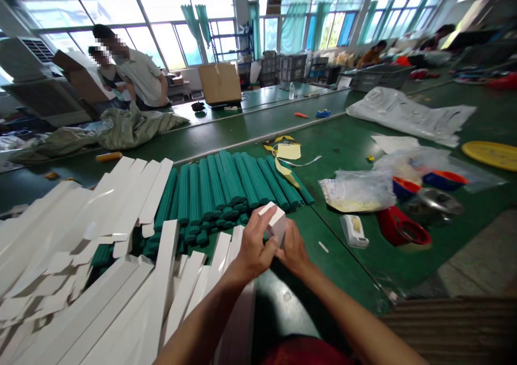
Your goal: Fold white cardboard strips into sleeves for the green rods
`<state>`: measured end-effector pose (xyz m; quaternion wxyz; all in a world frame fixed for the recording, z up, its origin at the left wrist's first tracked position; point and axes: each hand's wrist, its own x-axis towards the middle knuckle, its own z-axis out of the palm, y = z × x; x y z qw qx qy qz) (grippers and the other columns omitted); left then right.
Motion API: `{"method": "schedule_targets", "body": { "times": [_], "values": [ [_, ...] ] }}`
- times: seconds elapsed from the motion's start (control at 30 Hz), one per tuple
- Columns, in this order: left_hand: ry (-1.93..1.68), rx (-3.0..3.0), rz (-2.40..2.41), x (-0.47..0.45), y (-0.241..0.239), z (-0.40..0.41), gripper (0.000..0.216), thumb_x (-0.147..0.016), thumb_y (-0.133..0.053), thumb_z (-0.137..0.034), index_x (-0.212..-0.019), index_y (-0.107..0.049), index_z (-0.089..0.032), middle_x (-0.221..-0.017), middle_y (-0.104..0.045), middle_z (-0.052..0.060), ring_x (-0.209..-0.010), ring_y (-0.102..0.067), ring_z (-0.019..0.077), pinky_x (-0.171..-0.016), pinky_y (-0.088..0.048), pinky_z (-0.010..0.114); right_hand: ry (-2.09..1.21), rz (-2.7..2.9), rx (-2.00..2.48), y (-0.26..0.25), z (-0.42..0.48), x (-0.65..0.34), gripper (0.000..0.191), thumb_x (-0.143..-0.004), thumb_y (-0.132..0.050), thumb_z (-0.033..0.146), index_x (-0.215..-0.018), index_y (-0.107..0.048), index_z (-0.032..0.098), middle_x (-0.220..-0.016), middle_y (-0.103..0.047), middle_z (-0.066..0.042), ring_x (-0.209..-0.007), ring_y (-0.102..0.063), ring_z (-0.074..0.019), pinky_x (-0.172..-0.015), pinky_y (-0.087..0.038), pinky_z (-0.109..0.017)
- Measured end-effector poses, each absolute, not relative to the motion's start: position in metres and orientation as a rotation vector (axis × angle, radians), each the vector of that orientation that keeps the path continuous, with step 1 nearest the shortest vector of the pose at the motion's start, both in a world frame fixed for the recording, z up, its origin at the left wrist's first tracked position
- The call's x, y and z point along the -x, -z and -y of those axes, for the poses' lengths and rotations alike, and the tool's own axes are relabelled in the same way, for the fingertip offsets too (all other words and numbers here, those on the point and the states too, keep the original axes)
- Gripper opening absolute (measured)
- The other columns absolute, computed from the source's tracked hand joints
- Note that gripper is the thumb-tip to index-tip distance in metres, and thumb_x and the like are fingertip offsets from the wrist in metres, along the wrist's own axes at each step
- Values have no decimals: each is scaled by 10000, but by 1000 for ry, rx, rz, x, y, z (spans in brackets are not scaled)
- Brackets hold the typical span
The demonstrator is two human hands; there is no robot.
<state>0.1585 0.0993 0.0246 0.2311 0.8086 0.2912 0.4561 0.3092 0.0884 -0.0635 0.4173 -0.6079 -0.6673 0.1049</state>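
The left hand (253, 246) pinches a white box (277, 222) between thumb and fingers, while the right hand (294, 249) curls against its other side, fingertips hidden. The box is near the green rods (218, 184); light, even pressure should keep its thin-looking walls from creasing.
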Motion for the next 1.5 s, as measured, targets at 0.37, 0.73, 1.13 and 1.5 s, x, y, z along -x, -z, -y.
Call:
{"method": "schedule_targets", "body": {
  "times": [0.37,0.73,1.13,1.5],
  "values": [
    [-549,-2146,-1929,-124,44,-91,477,-916,-533,-448,-1271,-532,-129,-1097,-596,130,-1024,-603,254,-886,-499,378,-447,2054,2277,59,-65,-364,366,-887,-483,449,-1028,-471,111,-832,-686,-185,-793,-696,-342,-647,-425,-350],
    [-255,-2337,-1864,-153,101,-46,734,-729,-724,-225,-1373,-458,6,-1054,-645,201,-1030,-598,372,-1023,-376,585,-577,1879,2426,110,-66,-384,458,-866,-578,410,-1159,-491,69,-1236,-543,-322,-1155,-582,-422,-834,-471,-471],
    [-1401,-1468,-1257,-119,-29,-65,549,-811,-671,-363,-1301,-508,-176,-1211,-669,115,-1052,-673,249,-908,-559,369,-2534,786,1103,72,-46,-335,1000,-803,-53,868,-842,-661,74,-770,-719,-199,-593,-711,-244,-467,-518,-296],
    [-986,-2540,-781,-113,44,-67,398,-931,-446,-120,-1266,-600,-272,-1364,-602,118,-1319,-526,275,-1059,-464,522,-1479,391,1115,12,-84,-335,449,-637,-820,425,-947,-637,156,-763,-731,-61,-699,-694,-247,-723,-569,-399]
  ]
}}
